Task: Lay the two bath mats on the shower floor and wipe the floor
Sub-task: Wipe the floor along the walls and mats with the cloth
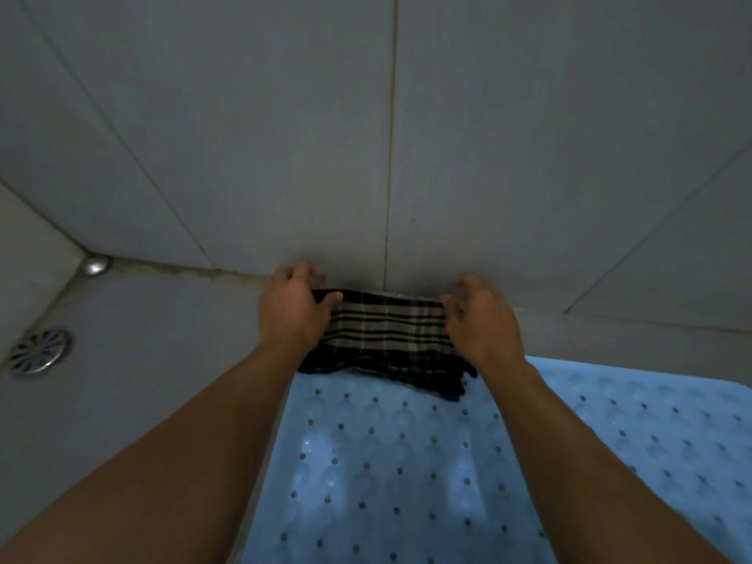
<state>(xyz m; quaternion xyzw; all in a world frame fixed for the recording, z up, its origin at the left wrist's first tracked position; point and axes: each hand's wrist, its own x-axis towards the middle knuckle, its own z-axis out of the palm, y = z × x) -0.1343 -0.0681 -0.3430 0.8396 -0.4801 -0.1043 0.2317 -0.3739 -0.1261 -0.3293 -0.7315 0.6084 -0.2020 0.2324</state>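
Observation:
A black-and-beige checked cloth (pixel 388 335) lies folded on the grey shower floor (pixel 154 360), against the foot of the tiled wall. My left hand (pixel 291 311) grips its left end, thumb on top. My right hand (pixel 482 323) is at its right end, fingers curled over the edge. The cloth's near edge overlaps a light blue bath mat (pixel 386 462) dotted with holes, which lies flat below my arms. A second blue mat area (pixel 659 441) extends to the right; whether it is a separate mat I cannot tell.
A round metal floor drain (pixel 38 352) sits at the far left. A small metal cap (pixel 97 265) marks the corner where wall and floor meet. Grey tiled walls (pixel 285 136) rise directly ahead and to the left.

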